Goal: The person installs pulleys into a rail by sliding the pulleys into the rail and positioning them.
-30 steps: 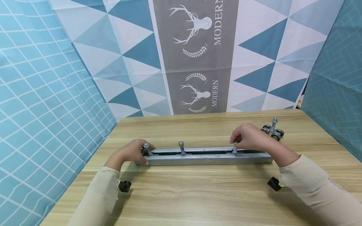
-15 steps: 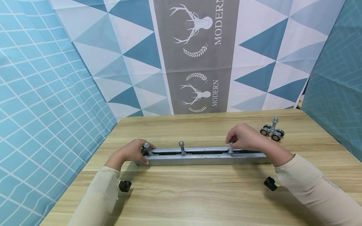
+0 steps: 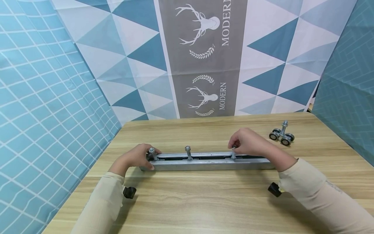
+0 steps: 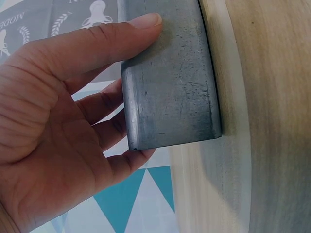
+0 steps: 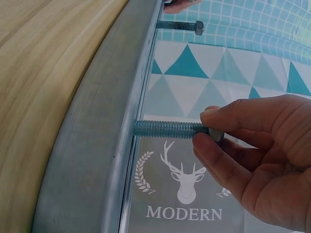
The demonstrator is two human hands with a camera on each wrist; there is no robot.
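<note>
A grey metal track [image 3: 210, 165] with a slot along its top lies across the wooden table. Three upright bolts stand out of the slot. My left hand [image 3: 137, 156] grips the track's left end, thumb on the near side and fingers over the far side; the left wrist view shows the thumb flat on the metal wall [image 4: 170, 92]. The left bolt [image 3: 153, 154] rises beside that hand, and the middle bolt [image 3: 188, 152] stands untouched. My right hand [image 3: 251, 143] pinches the top of the right bolt [image 5: 167, 129] between thumb and fingers. Whatever carries the bolts inside the track is mostly hidden.
A four-wheeled roller trolley [image 3: 281, 135] with an upright bolt stands on the table [image 3: 204, 201] at the back right. Patterned cloth [image 3: 204, 65] hangs behind the table, with blue cloth at both sides.
My right hand has moved left along the track with the right bolt in its pinch, nearer the middle bolt. My left hand and the track have stayed in place.
</note>
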